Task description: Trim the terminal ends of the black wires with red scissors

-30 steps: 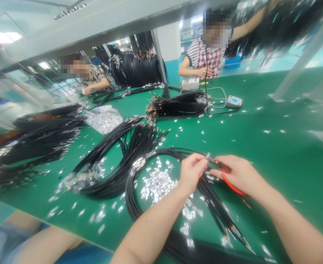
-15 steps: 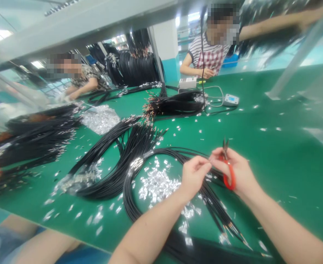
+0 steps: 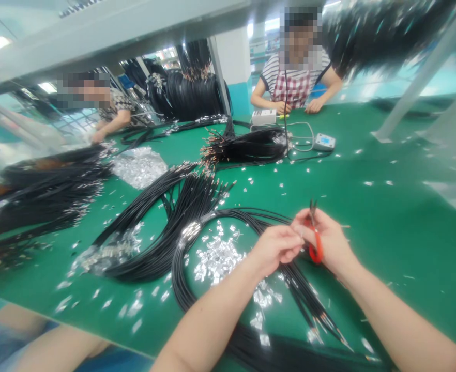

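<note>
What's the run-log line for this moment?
left grip: pinched, contents unclear | right grip: red-handled scissors, blades up | around: black cables, silver scraps on green tabletop

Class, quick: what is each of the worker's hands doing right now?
Left hand: pinched closed; what it grips cannot be told.
Right hand: closed, holding red-handled scissors.

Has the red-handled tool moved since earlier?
Yes: the red-handled tool in the right hand has swung its tip toward the blue-screened box.

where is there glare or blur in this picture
Head view: the silvery scraps glint brightly; head view: the dark bundle at top right is smeared; head view: the red-handled cutters in the right hand look clearer.
</note>
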`<action>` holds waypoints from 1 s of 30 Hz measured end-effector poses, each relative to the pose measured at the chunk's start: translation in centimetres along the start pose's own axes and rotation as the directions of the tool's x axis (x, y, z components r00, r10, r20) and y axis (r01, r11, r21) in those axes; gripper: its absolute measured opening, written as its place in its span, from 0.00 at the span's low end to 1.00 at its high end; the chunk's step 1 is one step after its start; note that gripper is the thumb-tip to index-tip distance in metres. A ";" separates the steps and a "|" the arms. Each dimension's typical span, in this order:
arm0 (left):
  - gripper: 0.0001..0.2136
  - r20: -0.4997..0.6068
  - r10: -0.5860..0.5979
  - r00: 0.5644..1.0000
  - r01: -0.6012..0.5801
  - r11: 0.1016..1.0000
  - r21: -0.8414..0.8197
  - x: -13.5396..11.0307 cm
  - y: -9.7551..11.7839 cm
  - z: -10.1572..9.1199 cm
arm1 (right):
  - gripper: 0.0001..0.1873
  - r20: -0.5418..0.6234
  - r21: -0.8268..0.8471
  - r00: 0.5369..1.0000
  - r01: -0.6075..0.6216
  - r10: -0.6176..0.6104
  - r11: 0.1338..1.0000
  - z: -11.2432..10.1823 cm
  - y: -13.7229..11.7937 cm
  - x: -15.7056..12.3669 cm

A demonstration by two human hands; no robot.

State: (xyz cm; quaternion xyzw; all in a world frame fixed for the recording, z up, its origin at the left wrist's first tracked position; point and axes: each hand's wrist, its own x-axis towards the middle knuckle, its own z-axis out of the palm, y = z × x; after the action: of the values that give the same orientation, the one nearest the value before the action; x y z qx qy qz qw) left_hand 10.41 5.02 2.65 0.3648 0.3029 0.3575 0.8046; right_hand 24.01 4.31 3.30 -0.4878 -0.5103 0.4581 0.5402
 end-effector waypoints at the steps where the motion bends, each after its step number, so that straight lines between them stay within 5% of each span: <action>1: 0.11 -0.042 0.046 0.998 -0.046 0.999 -0.001 0.1 0.0 0.0 | 0.12 -0.035 -0.051 0.999 0.023 -0.025 0.998 -0.1 -0.1 0.1; 5: 0.10 -0.233 0.229 0.945 -0.221 0.973 0.059 0.2 -0.3 0.2 | 0.11 -0.164 -0.188 0.983 0.051 -0.083 0.981 -0.2 -1.2 -0.2; 11: 0.09 -0.346 0.314 0.884 -0.271 0.948 0.168 0.1 -0.8 0.7 | 0.09 -0.082 -0.249 0.988 0.104 -0.128 0.963 0.6 -2.1 -1.2; 16: 0.08 -0.298 0.272 0.915 -0.248 0.962 0.117 0.1 -1.0 0.6 | 0.06 -0.095 -0.226 0.989 0.093 -0.117 0.970 0.4 -1.7 -1.0; 25: 0.08 -0.110 0.243 0.964 -0.239 0.970 0.050 -0.1 0.1 0.5 | 0.16 -0.008 -0.086 0.999 -0.032 0.032 0.996 0.3 -0.1 0.1; 30: 0.08 -0.160 0.239 0.958 -0.231 0.971 0.066 0.0 0.1 0.2 | 0.15 -0.053 0.067 0.996 -0.072 0.076 0.995 -0.1 -0.3 0.0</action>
State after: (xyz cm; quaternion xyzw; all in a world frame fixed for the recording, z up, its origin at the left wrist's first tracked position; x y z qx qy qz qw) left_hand 10.58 5.01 2.82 0.3857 0.3320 0.4727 0.7194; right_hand 24.07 4.24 3.57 -0.5011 -0.4613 0.4806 0.5524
